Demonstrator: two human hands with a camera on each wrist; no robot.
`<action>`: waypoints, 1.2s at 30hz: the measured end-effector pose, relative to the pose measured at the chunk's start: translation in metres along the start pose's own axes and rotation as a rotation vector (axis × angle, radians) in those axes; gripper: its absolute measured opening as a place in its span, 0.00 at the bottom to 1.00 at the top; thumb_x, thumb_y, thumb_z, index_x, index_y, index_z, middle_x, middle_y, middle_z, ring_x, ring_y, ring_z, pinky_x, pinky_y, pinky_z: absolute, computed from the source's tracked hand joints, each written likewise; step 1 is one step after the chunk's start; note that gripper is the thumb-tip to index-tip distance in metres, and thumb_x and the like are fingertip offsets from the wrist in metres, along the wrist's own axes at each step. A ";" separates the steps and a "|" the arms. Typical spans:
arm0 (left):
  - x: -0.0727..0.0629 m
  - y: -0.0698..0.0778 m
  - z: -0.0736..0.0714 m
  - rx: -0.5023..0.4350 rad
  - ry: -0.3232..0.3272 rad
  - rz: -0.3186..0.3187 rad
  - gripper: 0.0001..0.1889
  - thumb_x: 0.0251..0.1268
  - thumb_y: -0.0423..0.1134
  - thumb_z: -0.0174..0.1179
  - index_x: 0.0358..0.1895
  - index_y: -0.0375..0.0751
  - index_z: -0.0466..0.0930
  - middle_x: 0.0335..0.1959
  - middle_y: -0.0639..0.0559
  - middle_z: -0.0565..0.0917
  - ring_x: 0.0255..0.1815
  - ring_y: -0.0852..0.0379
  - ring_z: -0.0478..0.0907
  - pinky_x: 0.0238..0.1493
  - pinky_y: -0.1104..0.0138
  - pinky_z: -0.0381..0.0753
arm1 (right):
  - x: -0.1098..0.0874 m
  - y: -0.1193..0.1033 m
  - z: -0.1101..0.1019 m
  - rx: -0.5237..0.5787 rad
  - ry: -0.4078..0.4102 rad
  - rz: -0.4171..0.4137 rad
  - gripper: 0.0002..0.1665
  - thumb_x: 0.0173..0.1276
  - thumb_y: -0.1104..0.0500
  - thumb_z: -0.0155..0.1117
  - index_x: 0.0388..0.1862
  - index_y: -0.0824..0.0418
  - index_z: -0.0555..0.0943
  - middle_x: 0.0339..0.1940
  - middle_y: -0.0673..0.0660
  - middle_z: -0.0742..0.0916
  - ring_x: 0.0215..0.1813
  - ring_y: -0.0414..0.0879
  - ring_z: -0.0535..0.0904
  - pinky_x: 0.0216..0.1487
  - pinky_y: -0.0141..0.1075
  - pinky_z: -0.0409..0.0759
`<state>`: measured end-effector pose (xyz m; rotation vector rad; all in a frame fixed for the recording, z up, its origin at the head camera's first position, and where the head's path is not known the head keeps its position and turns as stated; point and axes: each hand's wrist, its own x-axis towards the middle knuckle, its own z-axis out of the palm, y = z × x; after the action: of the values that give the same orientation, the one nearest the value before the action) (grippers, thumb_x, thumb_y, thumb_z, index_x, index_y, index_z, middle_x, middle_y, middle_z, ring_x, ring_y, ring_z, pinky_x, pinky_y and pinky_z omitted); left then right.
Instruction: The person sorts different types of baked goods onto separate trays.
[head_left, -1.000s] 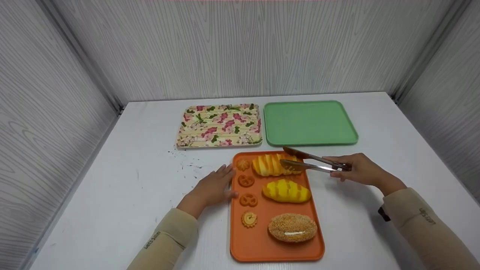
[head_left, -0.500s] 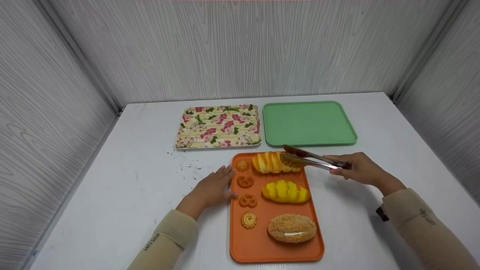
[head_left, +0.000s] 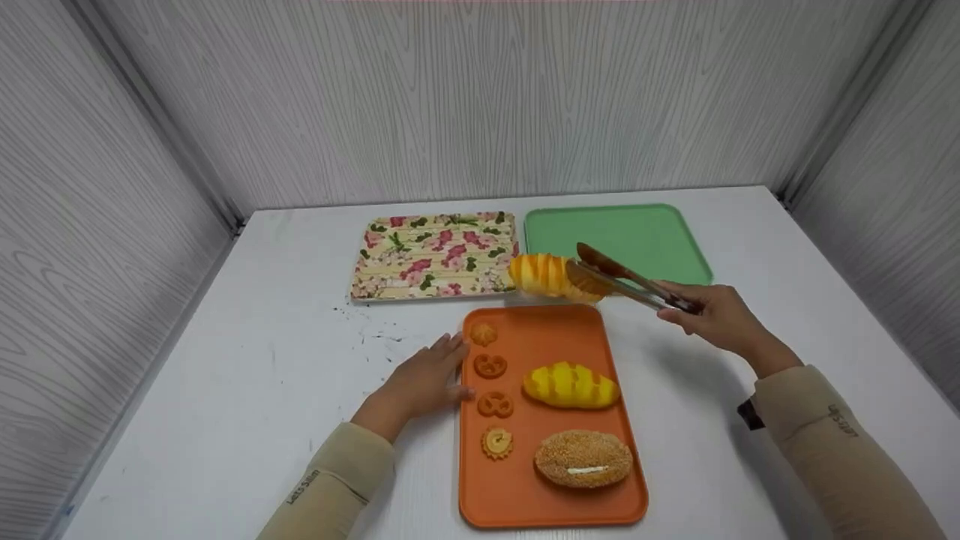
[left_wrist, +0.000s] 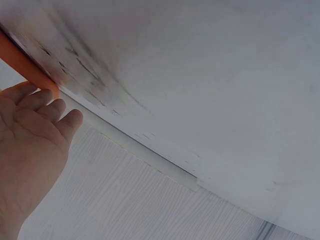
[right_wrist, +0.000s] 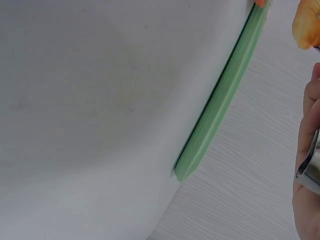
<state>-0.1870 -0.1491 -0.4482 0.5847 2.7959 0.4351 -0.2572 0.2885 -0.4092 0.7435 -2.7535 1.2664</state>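
In the head view my right hand grips metal tongs, whose brown tips pinch a striped orange-and-cream bread roll. That roll hangs above the far end of the orange tray, near the front edges of the two back trays. My left hand rests against the orange tray's left rim with its fingers extended; the left wrist view shows the fingertips at this rim too. On the orange tray lie a yellow bread roll, a seeded bun and a column of several small cookies.
Behind the orange tray lie a floral tray on the left and a green tray on the right. Grey wood-patterned panels enclose the white table at the back and sides. Dark marks spot the tabletop left of the tray.
The striped bread roll has risen off the orange tray in the tongs, as my right hand moved up and away from me. My left hand has stayed at the rim.
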 end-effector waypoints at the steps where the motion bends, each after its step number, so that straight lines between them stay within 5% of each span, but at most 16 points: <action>1: 0.000 0.000 0.000 -0.003 0.000 -0.001 0.43 0.65 0.60 0.54 0.76 0.43 0.50 0.77 0.51 0.47 0.76 0.52 0.41 0.72 0.55 0.46 | 0.001 0.001 0.000 -0.001 0.009 -0.004 0.28 0.65 0.56 0.66 0.64 0.56 0.76 0.25 0.60 0.84 0.20 0.49 0.75 0.20 0.33 0.71; 7: 0.001 -0.001 0.001 -0.005 -0.004 -0.010 0.43 0.65 0.61 0.53 0.76 0.44 0.49 0.77 0.51 0.46 0.76 0.52 0.41 0.72 0.56 0.46 | 0.007 0.007 0.001 -0.010 0.078 0.002 0.28 0.66 0.52 0.65 0.65 0.53 0.76 0.22 0.57 0.82 0.22 0.53 0.76 0.23 0.34 0.75; 19: 0.001 0.001 0.000 -0.008 0.007 -0.002 0.42 0.65 0.60 0.54 0.76 0.43 0.50 0.77 0.51 0.48 0.76 0.52 0.41 0.72 0.55 0.47 | 0.013 0.017 0.001 -0.080 0.241 0.067 0.29 0.66 0.49 0.63 0.65 0.56 0.75 0.16 0.56 0.80 0.20 0.53 0.75 0.19 0.32 0.68; 29: 0.001 -0.002 0.002 -0.001 0.004 -0.003 0.43 0.65 0.61 0.54 0.76 0.44 0.49 0.77 0.51 0.47 0.76 0.53 0.42 0.72 0.56 0.47 | 0.017 0.017 0.004 -0.110 0.293 0.205 0.36 0.68 0.43 0.59 0.69 0.60 0.69 0.32 0.67 0.85 0.24 0.57 0.80 0.21 0.35 0.70; 36: 0.002 0.000 0.001 -0.006 0.004 -0.001 0.43 0.65 0.60 0.54 0.76 0.43 0.49 0.77 0.51 0.47 0.76 0.52 0.42 0.72 0.55 0.48 | 0.016 0.019 0.004 -0.136 0.336 0.268 0.35 0.70 0.45 0.58 0.69 0.62 0.68 0.35 0.69 0.85 0.28 0.59 0.81 0.21 0.35 0.72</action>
<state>-0.1883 -0.1485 -0.4495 0.5821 2.7976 0.4447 -0.2787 0.2895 -0.4220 0.1358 -2.6813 1.1023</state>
